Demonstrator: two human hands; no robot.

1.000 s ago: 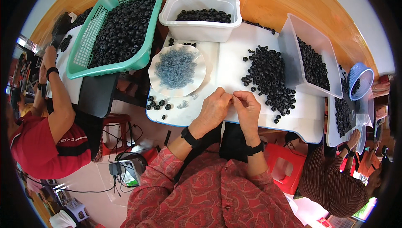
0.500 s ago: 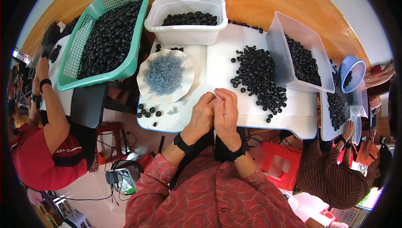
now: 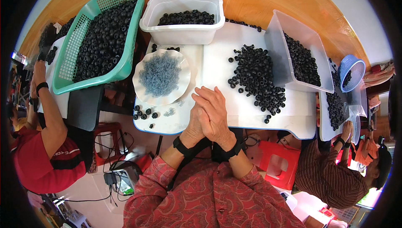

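Note:
My left hand (image 3: 193, 126) and my right hand (image 3: 214, 115) are clasped palm to palm at the front edge of the white table (image 3: 251, 121). The right fingers lie long and close together over the left hand, whose fingers are mostly hidden. Whatever sits between the palms, if anything, cannot be seen. Left of them stands a scalloped white plate (image 3: 141, 90) heaped with small grey-blue translucent rings (image 3: 159, 76). To the right, a loose pile of black ring-shaped rubber parts (image 3: 253, 71) lies on the tabletop.
Behind the plate stands a white tub (image 3: 180, 35) of black parts. A green basket (image 3: 125, 71) is at left, a clear bin (image 3: 278, 52) at right. Several black parts (image 3: 146, 111) lie by the near left corner. People (image 3: 50, 144) work on both sides; a red stool (image 3: 278, 165) stands below.
My right hand has rolled over the left, its fingers now stretched instead of curled. Both hands have shifted slightly left in the picture, while the whole view moved a little.

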